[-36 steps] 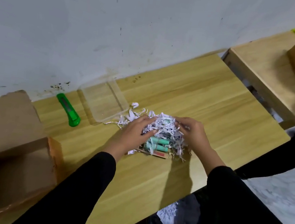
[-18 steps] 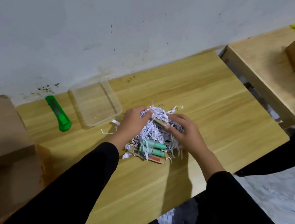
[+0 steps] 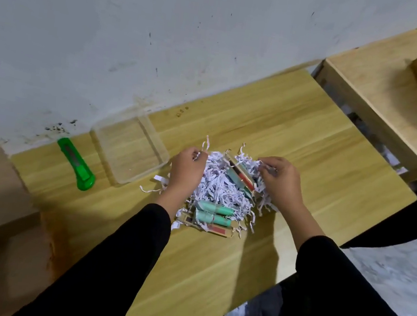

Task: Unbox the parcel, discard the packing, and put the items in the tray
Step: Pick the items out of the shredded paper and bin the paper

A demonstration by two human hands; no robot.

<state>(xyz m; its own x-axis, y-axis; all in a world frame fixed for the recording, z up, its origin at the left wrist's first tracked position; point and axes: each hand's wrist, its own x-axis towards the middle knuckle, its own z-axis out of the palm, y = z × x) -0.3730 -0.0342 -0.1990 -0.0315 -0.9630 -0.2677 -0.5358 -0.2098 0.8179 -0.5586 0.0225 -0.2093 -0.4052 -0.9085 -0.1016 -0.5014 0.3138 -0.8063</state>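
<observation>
While both hands grip its sides, the crinkly white shredded paper heaps on the smooth wooden table. Left hand and right hand curl shut on strips. Mint cylindrical tubes poke out at 6 o'clock; the clear rectangular tray sits at 9 o'clock.

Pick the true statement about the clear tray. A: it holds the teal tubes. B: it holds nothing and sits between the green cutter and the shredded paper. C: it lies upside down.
B: the clear tray shows only bare wood through it, green cutter on one side, shredded paper on the other.
</observation>
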